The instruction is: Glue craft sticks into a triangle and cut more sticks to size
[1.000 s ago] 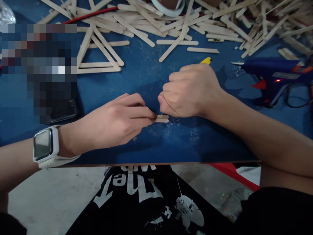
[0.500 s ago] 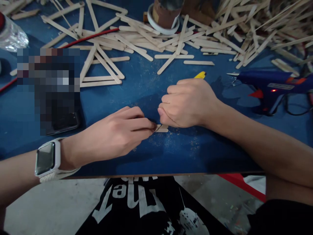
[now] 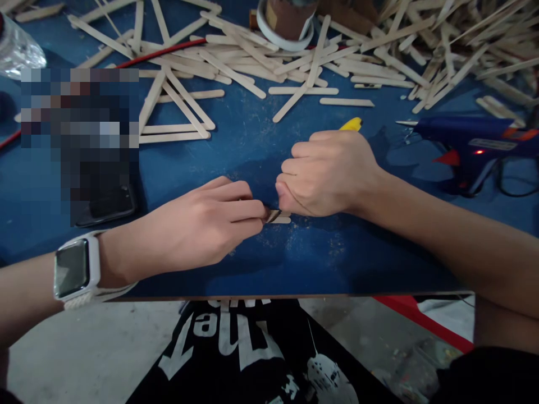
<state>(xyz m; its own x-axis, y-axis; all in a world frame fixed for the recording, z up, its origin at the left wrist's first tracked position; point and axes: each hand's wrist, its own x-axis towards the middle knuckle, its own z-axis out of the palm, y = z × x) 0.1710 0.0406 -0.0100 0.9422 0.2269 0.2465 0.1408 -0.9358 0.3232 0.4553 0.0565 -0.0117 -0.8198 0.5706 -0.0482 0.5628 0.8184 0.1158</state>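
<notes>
My left hand (image 3: 210,221) pinches a pair of wooden craft sticks (image 3: 283,219) against the blue table, and only their right ends show past the fingertips. My right hand (image 3: 326,174) is closed in a fist around a yellow-handled cutter (image 3: 352,124), whose handle end sticks out above the knuckles. A thin dark blade lies slanted across the sticks, between the two hands. Most of the cutter is hidden inside the fist, and how deep the blade sits in the wood cannot be seen.
A blue glue gun (image 3: 467,143) with a lit red light lies at the right. Loose craft sticks (image 3: 236,64) pile along the back around a pot (image 3: 290,25). Joined stick triangles (image 3: 174,106) and a dark phone (image 3: 107,205) lie at the left. A red cable (image 3: 168,49) crosses behind.
The view has shifted slightly. Both hands keep their grips on the sticks and cutter, and a little more of the dark blade shows between them.
</notes>
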